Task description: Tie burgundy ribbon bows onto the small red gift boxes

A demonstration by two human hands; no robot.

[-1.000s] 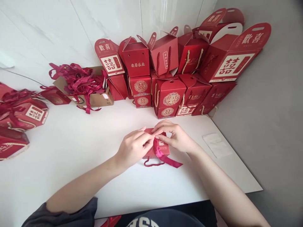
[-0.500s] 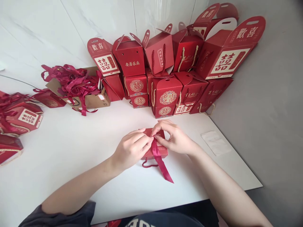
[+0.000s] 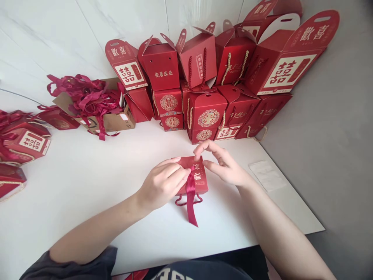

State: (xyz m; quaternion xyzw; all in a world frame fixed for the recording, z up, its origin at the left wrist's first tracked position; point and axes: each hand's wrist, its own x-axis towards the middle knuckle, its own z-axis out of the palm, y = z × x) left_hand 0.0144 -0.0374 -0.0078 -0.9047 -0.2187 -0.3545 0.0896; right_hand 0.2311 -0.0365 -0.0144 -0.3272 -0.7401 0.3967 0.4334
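Note:
A small red gift box [image 3: 198, 177] with gold characters lies flat on the white table [image 3: 87, 186] in front of me. My left hand [image 3: 163, 184] pinches a dark red ribbon [image 3: 190, 198] against the box's top; the ribbon's free end hangs toward me over the box's red cord handle. My right hand [image 3: 224, 165] hovers just right of the box, its fingers apart and curved, touching only the box's far corner at most.
Stacked red gift boxes [image 3: 204, 77] line the wall at the back. A brown carton with a heap of red ribbons [image 3: 87, 95] stands back left. More red boxes [image 3: 23, 140] lie at the left edge. A white paper slip [image 3: 266, 175] lies near the table's right edge.
My right hand has let go of the ribbon and opened, drawing slightly to the right. The ribbon's loose end swung from pointing right to hanging straight toward me.

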